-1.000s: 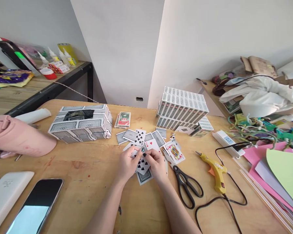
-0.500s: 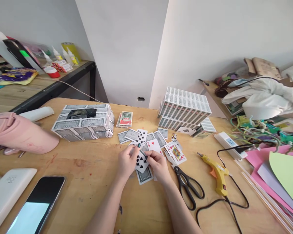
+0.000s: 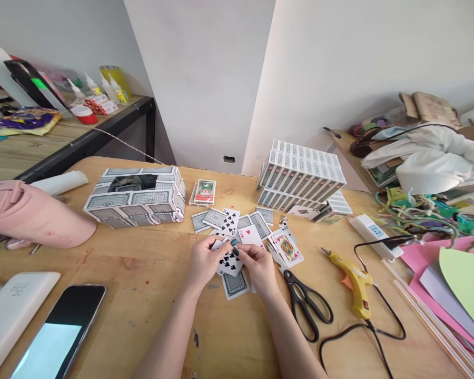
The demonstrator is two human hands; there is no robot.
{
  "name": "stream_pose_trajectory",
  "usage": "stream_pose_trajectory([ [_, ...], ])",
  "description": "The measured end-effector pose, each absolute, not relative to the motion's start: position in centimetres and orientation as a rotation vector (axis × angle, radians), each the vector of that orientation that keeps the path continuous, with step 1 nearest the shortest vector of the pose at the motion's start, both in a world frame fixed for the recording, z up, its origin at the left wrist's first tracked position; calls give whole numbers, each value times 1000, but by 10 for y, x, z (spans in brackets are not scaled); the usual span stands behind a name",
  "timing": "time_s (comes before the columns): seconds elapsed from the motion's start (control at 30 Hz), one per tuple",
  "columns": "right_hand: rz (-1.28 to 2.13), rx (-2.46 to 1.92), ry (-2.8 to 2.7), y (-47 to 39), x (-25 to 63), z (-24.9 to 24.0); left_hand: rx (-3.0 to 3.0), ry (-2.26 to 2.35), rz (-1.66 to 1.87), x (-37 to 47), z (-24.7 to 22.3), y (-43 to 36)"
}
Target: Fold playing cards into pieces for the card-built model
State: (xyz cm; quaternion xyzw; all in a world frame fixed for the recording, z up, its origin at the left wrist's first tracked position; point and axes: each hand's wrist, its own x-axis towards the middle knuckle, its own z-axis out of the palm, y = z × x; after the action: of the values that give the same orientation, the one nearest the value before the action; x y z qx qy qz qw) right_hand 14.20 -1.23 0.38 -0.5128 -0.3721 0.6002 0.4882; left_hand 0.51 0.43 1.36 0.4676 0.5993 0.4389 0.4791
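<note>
Between my hands is a playing card (image 3: 231,263) with black spades, tilted over the loose cards on the table. My left hand (image 3: 207,260) grips its left side, fingers closed. The fingertips of my right hand (image 3: 256,263) pinch at its upper right edge, close to my left thumb; the exact hold is partly hidden. Beneath lies a patterned card back (image 3: 236,284). A two of hearts (image 3: 250,235), an eight of spades (image 3: 229,221) and several face-down cards (image 3: 260,223) spread out beyond my hands. A jack-like face card (image 3: 287,247) tops a small pile on the right.
Scissors (image 3: 306,305) and a yellow glue gun (image 3: 353,284) with its cord lie at the right. A card-covered box (image 3: 138,202) stands back left, stacked card packs (image 3: 300,173) back right. A phone (image 3: 59,331) and pink roll (image 3: 43,216) are on the left.
My hands have come closer together, fingertips now meeting at the spade card's upper edge. The card has shifted and turned slightly to the right.
</note>
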Motion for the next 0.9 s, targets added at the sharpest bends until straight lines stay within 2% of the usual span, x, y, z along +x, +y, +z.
stream_pose_trajectory([
  [0.9,1416,-1272,-830,-13,138,6,1547,1612,1167,8,6,-1],
])
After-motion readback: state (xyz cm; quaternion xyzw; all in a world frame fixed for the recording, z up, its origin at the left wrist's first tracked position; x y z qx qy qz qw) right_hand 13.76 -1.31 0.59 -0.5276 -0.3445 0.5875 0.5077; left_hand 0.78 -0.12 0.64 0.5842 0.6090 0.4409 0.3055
